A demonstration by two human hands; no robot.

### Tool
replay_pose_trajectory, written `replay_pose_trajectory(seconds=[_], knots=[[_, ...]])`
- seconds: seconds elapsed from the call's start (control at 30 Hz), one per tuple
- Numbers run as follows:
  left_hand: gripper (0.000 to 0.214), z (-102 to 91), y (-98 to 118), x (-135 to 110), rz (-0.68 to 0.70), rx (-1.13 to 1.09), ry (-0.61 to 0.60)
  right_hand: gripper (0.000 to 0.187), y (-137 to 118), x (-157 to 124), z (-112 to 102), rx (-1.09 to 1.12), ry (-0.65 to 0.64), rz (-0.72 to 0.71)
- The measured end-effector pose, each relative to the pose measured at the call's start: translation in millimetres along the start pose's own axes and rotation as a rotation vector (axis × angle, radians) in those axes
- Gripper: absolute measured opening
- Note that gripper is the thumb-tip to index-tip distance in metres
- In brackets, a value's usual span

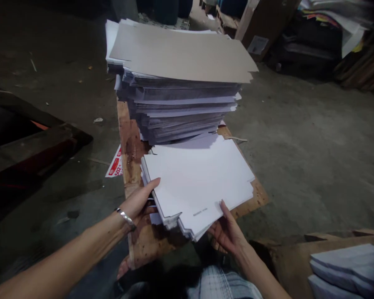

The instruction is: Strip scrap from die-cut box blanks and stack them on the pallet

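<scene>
A short stack of white die-cut cardboard sheets with notched corners lies over the near part of a wooden board. My left hand grips its left edge, thumb on top and fingers underneath. At the near right edge, my right hand holds the stack the same way, thumb above and fingers curled below. Small dark print shows on the top sheet near my right thumb. Behind it rises a tall pile of similar sheets, its top one greyish-brown.
White stacked bundles rest on a wooden surface at the lower right. A dark wooden frame stands on the left. A cardboard box and piled material stand at the back right. Red-and-white printed paper lies beside the board.
</scene>
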State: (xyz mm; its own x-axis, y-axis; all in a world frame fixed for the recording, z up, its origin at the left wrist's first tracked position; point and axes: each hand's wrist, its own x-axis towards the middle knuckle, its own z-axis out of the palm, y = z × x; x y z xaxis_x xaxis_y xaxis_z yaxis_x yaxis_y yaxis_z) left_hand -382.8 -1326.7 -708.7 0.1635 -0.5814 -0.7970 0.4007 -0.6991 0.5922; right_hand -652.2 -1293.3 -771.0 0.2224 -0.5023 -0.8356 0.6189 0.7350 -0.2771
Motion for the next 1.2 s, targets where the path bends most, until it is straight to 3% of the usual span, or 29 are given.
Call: replay_pose_trajectory(seconds=[0.1,0.23,0.53,0.73,0.87,1.0,1.1,1.2], knots=[[0.032,4.6,-15.8,-10.1,-0.041,-0.004,-0.025,0.022,2.8,1.8,5.9,0.178,0.050,-0.168],[0.032,4.7,-34.5,-8.8,-0.073,-0.005,-0.014,0.022,1.5,1.6,4.6,0.228,0.080,-0.188],[0.031,-11.0,-19.6,19.1,0.030,-0.041,-0.029,0.026,18.0,8.0,21.2,0.191,0.009,-0.149],[0.032,-14.6,-34.2,23.3,-0.012,-0.103,-0.057,0.020,13.2,1.2,34.0,0.119,0.125,-0.292],[0.039,-12.2,-54.2,3.5,-0.083,-0.107,-0.199,0.021,-10.5,-14.9,29.0,0.006,0.238,-0.388],[0.072,-8.7,-82.4,-20.2,-0.243,0.023,-0.482,0.042,-53.8,-48.5,24.0,-0.165,0.294,-0.468],[0.079,5.9,-92.4,-36.3,-0.274,0.457,-0.752,0.067,-92.9,-89.1,40.0,-0.400,0.304,-0.510],[0.077,24.2,-70.0,-49.8,-0.085,0.909,-0.827,0.072,-125.6,-135.9,73.0,-0.755,0.290,-0.542]])
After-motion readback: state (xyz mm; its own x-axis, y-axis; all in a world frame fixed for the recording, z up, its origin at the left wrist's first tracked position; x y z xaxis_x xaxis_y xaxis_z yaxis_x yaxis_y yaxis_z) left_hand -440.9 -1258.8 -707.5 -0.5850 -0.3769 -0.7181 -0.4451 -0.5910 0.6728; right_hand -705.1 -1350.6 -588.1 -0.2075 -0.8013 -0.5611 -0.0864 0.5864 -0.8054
